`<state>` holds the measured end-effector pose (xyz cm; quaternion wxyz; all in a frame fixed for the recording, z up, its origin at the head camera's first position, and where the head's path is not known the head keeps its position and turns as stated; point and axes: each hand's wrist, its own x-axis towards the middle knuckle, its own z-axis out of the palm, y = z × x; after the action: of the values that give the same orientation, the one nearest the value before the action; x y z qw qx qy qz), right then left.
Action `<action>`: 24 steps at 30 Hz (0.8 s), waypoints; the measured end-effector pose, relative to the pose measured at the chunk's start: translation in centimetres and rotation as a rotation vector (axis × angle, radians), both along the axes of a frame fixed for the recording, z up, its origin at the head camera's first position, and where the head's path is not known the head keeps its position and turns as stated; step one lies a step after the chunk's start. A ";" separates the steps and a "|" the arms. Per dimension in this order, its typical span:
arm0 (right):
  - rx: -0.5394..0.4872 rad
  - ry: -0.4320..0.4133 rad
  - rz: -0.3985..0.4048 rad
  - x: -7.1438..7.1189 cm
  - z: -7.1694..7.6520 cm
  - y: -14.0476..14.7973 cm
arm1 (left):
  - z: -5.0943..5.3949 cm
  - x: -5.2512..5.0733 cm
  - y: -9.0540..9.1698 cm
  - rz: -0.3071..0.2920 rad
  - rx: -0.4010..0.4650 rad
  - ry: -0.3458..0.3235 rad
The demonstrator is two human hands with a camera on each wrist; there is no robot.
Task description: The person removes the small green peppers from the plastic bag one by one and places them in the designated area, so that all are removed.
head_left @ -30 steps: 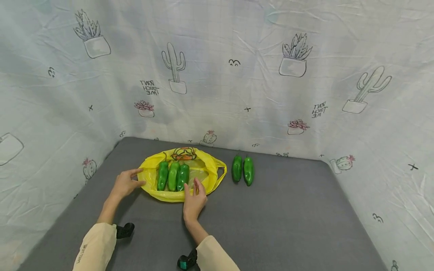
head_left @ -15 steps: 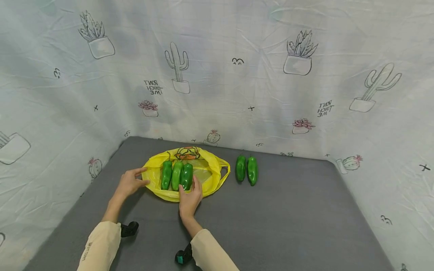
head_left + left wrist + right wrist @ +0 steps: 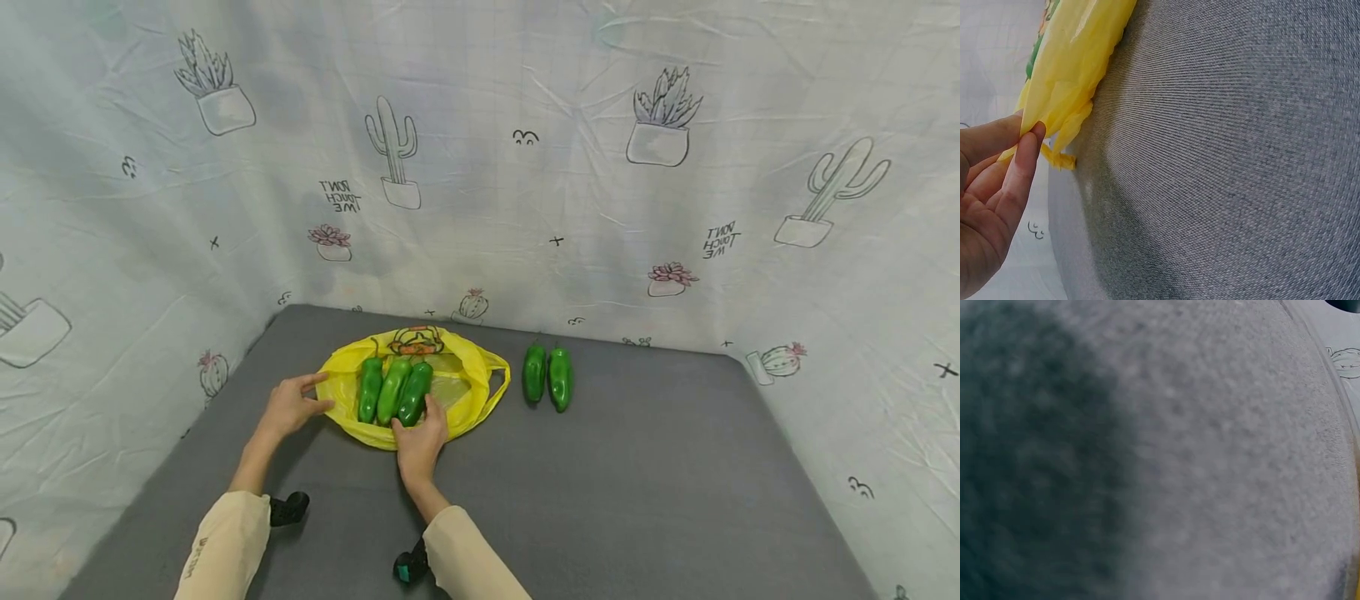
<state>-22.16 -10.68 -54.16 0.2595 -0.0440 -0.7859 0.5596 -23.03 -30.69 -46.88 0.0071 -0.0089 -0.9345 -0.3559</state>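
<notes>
In the head view three green peppers lie side by side in an open yellow plastic bag [image 3: 474, 367]: one at left [image 3: 370, 388], one in the middle [image 3: 392, 393], one at right [image 3: 417, 388]. The left hand [image 3: 288, 407] pinches the bag's left edge; the left wrist view shows this hand [image 3: 999, 194] with thumb and fingertips on the yellow film [image 3: 1075, 56]. At the bag's front rim, the right hand [image 3: 422, 446] holds the lower part of the right pepper between thumb and fingers. The right wrist view does not show the hand.
Two more green peppers, one [image 3: 535, 373] beside the other [image 3: 560, 380], lie on the grey table [image 3: 637, 475] right of the bag. A patterned white curtain [image 3: 480, 183] stands behind and at both sides.
The right hand has moved left and taken hold of the right pepper. That pepper and the middle one now slant, lower ends to the left. The left hand keeps its pinch on the bag.
</notes>
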 end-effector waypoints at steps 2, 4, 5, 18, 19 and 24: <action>0.003 -0.016 0.011 0.0 0.1 -0.1 | 0.1 0.1 0.0 -0.002 -0.002 0.000; 0.002 -0.043 0.016 0.0 0.3 -0.1 | 0.1 0.1 -0.1 -0.001 -0.005 -0.002; -0.002 -0.055 0.016 0.0 0.4 -0.1 | 0.1 0.1 -0.1 0.001 -0.007 -0.003; -0.028 -0.103 -0.068 -0.2 0.6 -0.6 | -0.2 0.2 -0.2 0.007 0.002 -0.001; -0.022 -0.106 -0.074 -0.2 0.7 -0.7 | -0.2 0.2 -0.2 0.007 0.004 -0.002; -0.016 -0.125 -0.103 -0.2 0.9 -0.8 | -0.2 0.2 -0.2 0.010 0.003 -0.001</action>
<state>-22.38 -11.48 -53.30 0.2379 -0.1215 -0.7927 0.5480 -22.78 -30.87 -47.09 0.0084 -0.0040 -0.9340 -0.3573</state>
